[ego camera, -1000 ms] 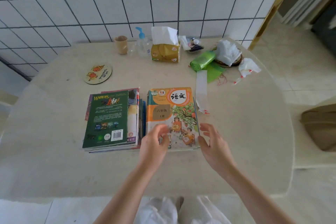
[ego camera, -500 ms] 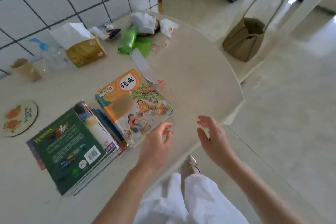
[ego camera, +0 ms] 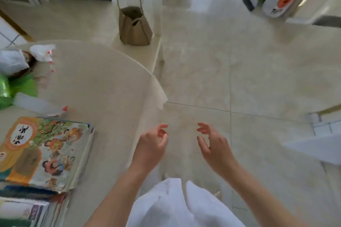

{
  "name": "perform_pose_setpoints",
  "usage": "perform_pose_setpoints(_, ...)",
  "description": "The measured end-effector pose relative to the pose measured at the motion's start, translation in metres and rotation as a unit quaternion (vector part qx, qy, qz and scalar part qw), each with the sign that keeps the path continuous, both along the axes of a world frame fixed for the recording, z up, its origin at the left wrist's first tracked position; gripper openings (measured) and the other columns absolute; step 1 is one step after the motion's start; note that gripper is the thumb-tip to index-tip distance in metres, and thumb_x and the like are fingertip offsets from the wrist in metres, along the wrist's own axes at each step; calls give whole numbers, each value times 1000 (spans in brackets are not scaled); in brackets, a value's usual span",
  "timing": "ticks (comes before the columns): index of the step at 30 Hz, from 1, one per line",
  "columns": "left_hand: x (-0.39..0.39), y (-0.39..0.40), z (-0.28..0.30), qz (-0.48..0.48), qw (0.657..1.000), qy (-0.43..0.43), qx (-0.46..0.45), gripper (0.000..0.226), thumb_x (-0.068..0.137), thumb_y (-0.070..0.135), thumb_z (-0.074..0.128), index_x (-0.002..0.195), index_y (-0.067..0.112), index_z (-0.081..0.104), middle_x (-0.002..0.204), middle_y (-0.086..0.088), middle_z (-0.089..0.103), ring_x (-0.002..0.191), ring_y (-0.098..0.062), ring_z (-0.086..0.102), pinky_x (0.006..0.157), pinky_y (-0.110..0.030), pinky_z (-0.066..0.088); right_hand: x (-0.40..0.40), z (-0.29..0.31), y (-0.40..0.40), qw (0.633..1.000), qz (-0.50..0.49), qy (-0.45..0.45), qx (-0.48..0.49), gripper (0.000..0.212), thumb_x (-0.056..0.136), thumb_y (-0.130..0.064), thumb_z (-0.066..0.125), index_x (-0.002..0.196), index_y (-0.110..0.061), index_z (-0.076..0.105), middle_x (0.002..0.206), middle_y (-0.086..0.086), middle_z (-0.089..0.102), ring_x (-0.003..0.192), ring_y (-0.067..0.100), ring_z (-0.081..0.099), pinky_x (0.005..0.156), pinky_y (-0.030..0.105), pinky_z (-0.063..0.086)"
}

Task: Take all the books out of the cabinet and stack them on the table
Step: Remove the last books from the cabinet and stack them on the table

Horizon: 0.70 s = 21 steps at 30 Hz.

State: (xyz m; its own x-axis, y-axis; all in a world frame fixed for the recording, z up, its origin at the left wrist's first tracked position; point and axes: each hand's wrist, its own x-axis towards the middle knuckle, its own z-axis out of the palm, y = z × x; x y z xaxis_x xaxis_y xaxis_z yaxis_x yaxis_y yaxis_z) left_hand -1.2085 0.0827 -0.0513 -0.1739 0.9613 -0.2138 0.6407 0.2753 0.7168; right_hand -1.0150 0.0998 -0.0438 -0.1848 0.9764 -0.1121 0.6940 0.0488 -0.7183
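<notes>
At nine o'clock, the orange-covered illustrated textbook tops the stack on the round cream table. Left hand and right hand, at six o'clock, hang empty, fingers loosely curled. Best approach the unseen cabinet squarely and grip the next book with both hands.

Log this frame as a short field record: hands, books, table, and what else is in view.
left hand: empty, fingers loosely curled, off the table's edge
right hand: empty, fingers relaxed, above the floor
books: illustrated textbook on top of a stack, another stack partly in view beside it
table: holds the books, green bag, white wrappers
other: brown handbag on a seat
cabinet: not in view
</notes>
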Motion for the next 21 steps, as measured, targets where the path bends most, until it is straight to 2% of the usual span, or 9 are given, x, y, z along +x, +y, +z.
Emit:
perform_pose_setpoints(2,27,10,1,-32,999,-1,11,27,87,11,62,111,19,67,88,3,73,81,-13,68,82,-30,53,33,2,-12,999,-46,5,-1,36,91,-9,55,127,-12,53,106,-6,58,100,9,56,92,24,42)
perform_pose_setpoints(6,107,18,1,-130,991,2,20,26,87,11,61,110,20,67,85,5,73,80,-10,67,81,-29,52,114,3,-46,989,-151,11,-1,35,91,-10,53,126,-14,52,109,-5,61,101,6,56,91,19,40)
perform_pose_setpoints(8,152,14,0,-176,984,-5,18,25,88,11,60,110,21,66,84,8,71,79,-5,65,79,-24,50,154,2,-67,981,-194,13,-4,34,91,-10,53,125,-15,52,109,-4,61,102,6,56,91,19,40)
perform_pose_setpoints(11,219,0,-3,-228,973,-26,8,26,88,11,59,110,24,65,83,14,67,80,7,60,73,-9,43,211,4,-99,970,-243,14,-13,34,92,-12,52,126,-16,52,110,-5,61,102,6,55,88,16,36)
perform_pose_setpoints(13,268,-14,-5,-268,963,-34,3,26,88,10,59,110,24,65,85,13,68,81,7,61,71,-3,40,251,4,-123,960,-280,18,-17,34,93,-13,52,127,-16,51,111,-5,61,104,6,56,89,15,36)
perform_pose_setpoints(17,363,-45,-10,-336,940,-61,-13,26,88,6,60,108,20,66,83,10,68,79,3,61,72,-12,45,324,3,-169,935,-353,15,-18,34,94,-14,52,128,-16,50,113,-5,59,106,6,55,88,12,35)
perform_pose_setpoints(19,404,-59,-12,-371,926,-73,-16,26,87,2,61,108,16,67,80,9,67,76,4,60,72,-12,46,354,2,-191,922,-387,15,-21,35,94,-14,51,129,-16,49,113,-7,58,107,3,53,88,8,33)
perform_pose_setpoints(21,439,-72,-12,-410,908,-79,-15,27,86,0,61,107,16,67,78,11,65,72,7,59,73,-12,45,380,1,-212,906,-422,18,-27,35,95,-15,50,130,-17,48,115,-9,57,108,2,52,90,10,35)
